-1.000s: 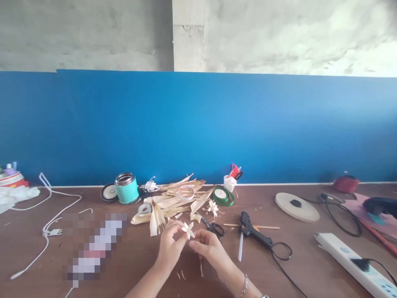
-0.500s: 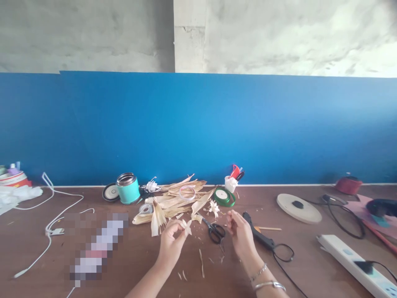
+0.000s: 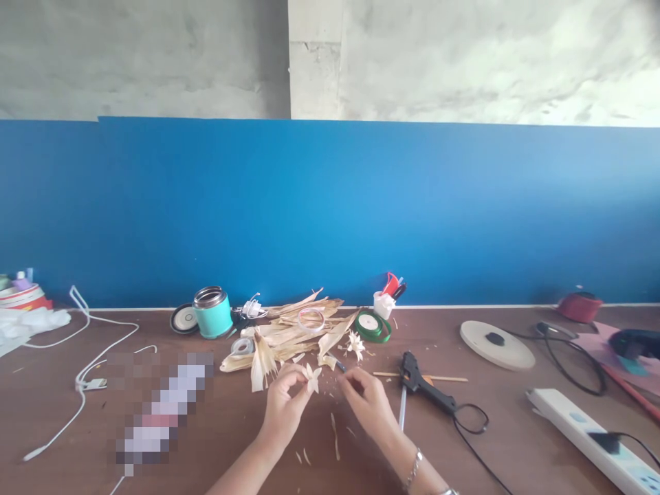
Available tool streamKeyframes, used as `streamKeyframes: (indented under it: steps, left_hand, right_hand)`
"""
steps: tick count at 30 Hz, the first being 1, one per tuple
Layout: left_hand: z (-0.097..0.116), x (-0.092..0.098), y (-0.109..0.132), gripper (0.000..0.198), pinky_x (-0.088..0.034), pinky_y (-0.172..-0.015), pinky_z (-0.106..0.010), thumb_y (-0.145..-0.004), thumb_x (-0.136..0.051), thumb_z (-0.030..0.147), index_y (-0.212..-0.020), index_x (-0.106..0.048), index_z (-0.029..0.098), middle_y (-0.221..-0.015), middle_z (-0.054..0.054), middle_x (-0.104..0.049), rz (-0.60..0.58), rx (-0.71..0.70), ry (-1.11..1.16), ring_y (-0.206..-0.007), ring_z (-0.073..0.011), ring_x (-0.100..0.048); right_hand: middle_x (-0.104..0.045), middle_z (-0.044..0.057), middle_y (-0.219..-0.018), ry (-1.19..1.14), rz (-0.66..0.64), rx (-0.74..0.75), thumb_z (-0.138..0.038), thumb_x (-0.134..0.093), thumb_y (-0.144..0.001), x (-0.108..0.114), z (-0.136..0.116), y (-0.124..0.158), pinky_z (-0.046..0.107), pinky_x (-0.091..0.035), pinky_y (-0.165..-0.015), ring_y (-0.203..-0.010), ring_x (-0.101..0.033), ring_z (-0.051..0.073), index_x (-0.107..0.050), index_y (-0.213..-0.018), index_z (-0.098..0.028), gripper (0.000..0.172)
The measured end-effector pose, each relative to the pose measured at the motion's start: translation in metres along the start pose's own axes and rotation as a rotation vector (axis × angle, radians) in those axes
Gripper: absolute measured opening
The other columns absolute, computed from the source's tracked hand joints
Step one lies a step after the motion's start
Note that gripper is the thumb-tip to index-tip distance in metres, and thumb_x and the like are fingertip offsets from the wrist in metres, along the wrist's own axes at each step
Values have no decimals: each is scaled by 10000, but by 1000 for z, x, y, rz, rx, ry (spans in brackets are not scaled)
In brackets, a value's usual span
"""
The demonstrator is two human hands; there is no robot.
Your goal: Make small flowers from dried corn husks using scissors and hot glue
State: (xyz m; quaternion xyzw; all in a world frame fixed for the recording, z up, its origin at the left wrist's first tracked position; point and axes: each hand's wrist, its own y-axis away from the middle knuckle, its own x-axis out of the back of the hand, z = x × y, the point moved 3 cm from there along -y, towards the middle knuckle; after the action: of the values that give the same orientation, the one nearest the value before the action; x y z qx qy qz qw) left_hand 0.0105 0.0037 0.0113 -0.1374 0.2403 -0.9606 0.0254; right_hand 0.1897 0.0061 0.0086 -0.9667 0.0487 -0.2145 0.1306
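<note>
My left hand (image 3: 287, 397) pinches a small, pale, star-shaped husk flower (image 3: 313, 378) between thumb and fingers. To its right, my right hand (image 3: 368, 399) is closed over the handles of the scissors, which it hides; only a bit of blade (image 3: 341, 367) shows past the fingertips. Just beyond lies another husk flower (image 3: 355, 346) with pointed petals. Dried corn husks (image 3: 293, 337) are heaped behind both hands. A black glue gun (image 3: 427, 386) rests right of my right hand, over a thin wooden stick (image 3: 451, 379), its clear glue stick (image 3: 403, 409) angling toward me.
A turquoise jar (image 3: 213, 317) stands open beside its lid (image 3: 184, 320). Green ribbon (image 3: 381, 335) and a white cup (image 3: 383, 306) of tools are at the back. A power strip (image 3: 582, 430), round lid (image 3: 496, 346) and cables lie right; a white cable (image 3: 82, 375) lies left.
My right hand has moved left and down from beside the glue gun to the scissors, covering their handles. My left hand keeps the flower, now turned slightly.
</note>
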Motion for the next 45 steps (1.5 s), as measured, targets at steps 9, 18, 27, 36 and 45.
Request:
streamKeyframes:
  steps: [9,18,27,36,45]
  left_hand:
    - [1,-6,2,172,-443,-740,-293,-812,-599,300,-673,-613,201,-746,-24,-616,-95,-56,-79,-784,-192,-568]
    - [0,-10,6,80,-475,-771,-338,-777,-630,225,-827,-692,232,-810,-41,-650,-144,-106,-149,-829,-213,-589]
    - [3,-4,5,163,-489,-783,-369,-723,-632,153,-867,-649,228,-857,-41,-655,34,-119,-158,-867,-231,-605]
    - [13,-1,8,84,-458,-735,-342,-810,-558,179,-749,-601,217,-775,-35,-619,72,-271,-305,-800,-213,-578]
    - [19,2,8,125,-449,-697,-322,-803,-562,153,-721,-619,228,-757,-27,-607,93,-367,-358,-756,-193,-567]
  right_hand:
    - [-624,23,-722,-330,-171,-45,-393,-577,-795,-11,-13,12,253,-403,-608,-645,-516,152,-648,-835,-163,244]
    - [-496,-45,-535,-565,-129,-226,-388,-689,-669,-13,-18,12,219,-311,-512,-517,-400,97,-538,-597,-174,271]
    - [-484,-50,-542,-753,-92,-460,-392,-733,-624,-16,-6,15,203,-214,-450,-470,-350,70,-594,-614,-174,259]
    - [-463,-59,-519,-805,-168,-506,-341,-765,-580,-22,-15,21,197,-177,-453,-466,-335,54,-599,-580,-160,246]
    - [-465,-55,-515,-804,-199,-497,-329,-743,-594,-21,-16,20,202,-189,-452,-464,-333,63,-582,-566,-167,230]
